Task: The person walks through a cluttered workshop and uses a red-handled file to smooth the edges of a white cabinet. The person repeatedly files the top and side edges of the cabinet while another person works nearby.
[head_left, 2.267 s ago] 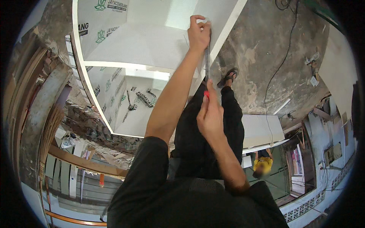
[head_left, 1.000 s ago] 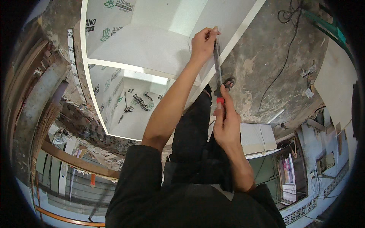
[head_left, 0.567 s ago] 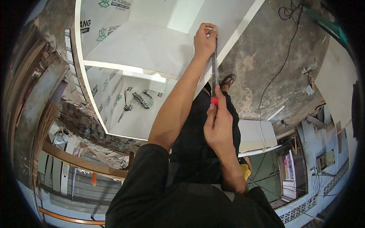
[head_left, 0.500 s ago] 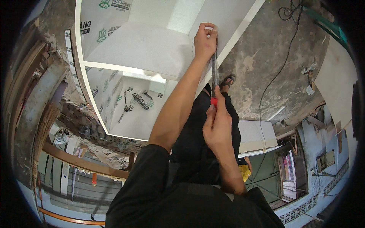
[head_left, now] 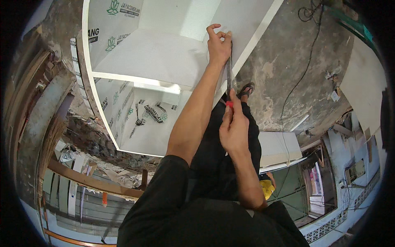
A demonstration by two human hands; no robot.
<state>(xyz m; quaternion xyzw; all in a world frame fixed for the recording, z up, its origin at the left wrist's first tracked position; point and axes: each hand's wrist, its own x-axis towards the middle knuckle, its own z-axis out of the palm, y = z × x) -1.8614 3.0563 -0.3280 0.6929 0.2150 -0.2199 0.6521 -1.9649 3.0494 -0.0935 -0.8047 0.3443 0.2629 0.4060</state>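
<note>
A long, narrow, grey metal tool with a red handle (head_left: 229, 78), which looks like a file, lies along the right side panel of a white cabinet (head_left: 135, 75). The handle sits in my right hand (head_left: 235, 129), fingers wrapped round it and thumb stretched toward the shaft. At the tool's far end is my left hand (head_left: 219, 47), its thumb and a fingertip against the shaft and another finger curled up off it. The fingers partly hide the tip. The cabinet has open compartments; printed film covers some inner faces. Crumpled film strips (head_left: 153, 113) lie in the nearer compartment.
A black cable (head_left: 304, 76) runs over the worn concrete floor on the right. A white board or box (head_left: 279, 146) lies beside my legs. Planks (head_left: 92, 179) and debris lie at the left. Someone in yellow (head_left: 266, 188) is partly visible behind my right arm.
My left hand has shifted slightly left, and one finger has lifted higher off the tool. My right hand and the handle have moved a little farther forward. The view has shifted slightly.
</note>
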